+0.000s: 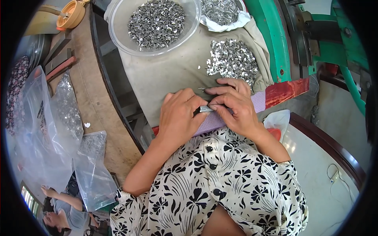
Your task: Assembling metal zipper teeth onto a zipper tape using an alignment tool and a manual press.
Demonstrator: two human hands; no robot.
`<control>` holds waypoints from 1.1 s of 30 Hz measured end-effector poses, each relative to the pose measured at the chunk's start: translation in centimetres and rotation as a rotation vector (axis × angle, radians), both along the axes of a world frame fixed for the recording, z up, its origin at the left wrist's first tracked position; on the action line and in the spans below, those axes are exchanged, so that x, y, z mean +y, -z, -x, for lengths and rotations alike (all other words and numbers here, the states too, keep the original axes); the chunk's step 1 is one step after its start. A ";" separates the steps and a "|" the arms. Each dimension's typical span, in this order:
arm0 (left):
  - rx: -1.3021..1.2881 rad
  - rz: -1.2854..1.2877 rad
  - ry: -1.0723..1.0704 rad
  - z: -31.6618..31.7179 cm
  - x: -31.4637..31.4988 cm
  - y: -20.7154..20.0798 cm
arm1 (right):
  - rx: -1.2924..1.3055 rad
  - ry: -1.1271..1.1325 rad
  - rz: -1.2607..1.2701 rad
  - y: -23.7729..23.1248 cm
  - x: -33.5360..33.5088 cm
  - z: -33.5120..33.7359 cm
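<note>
Over the front edge of the cloth-covered work surface, my left hand (178, 114) pinches a small silvery metal piece (205, 109) between thumb and forefinger. My right hand (237, 107) meets it there, thumb and forefinger closed at the piece's right end; whatever tiny thing they hold is hidden. A thin metal pin (202, 89) shows by the right hand's other fingertips. Just beyond that hand lies a loose pile of small grey and shiny metal parts (232, 59). Both hands rest near a purple checked cloth strip (258, 101).
A clear plastic tub (114, 39) of small metal parts stands at the back, beside a bowl of thin metal pins (220, 11). Green machinery (277, 43) rises at right. Plastic bags (94, 169) lie on the left bench (88, 90). Another person (67, 214) is at lower left.
</note>
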State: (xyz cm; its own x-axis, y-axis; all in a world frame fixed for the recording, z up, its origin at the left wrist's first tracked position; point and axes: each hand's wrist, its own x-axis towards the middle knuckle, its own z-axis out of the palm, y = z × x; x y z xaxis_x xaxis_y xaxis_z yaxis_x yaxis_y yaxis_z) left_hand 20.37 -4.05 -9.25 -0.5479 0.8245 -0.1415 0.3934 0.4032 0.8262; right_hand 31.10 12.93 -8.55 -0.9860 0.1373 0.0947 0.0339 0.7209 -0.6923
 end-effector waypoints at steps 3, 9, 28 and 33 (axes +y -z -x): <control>-0.014 0.011 0.002 0.2 0.0 0.0 | 0.051 -0.031 -0.114 -0.2 0.0 0.2; 0.024 -0.004 0.000 0.3 0.1 0.1 | 0.140 -0.089 -0.478 -0.9 -0.8 -0.7; 0.314 -0.146 0.171 0.9 2.8 -3.5 | 0.200 0.281 -0.028 -1.8 3.8 -7.3; 0.489 -0.443 0.450 2.6 13.3 -7.5 | 0.231 0.633 -0.155 -6.4 7.4 -10.0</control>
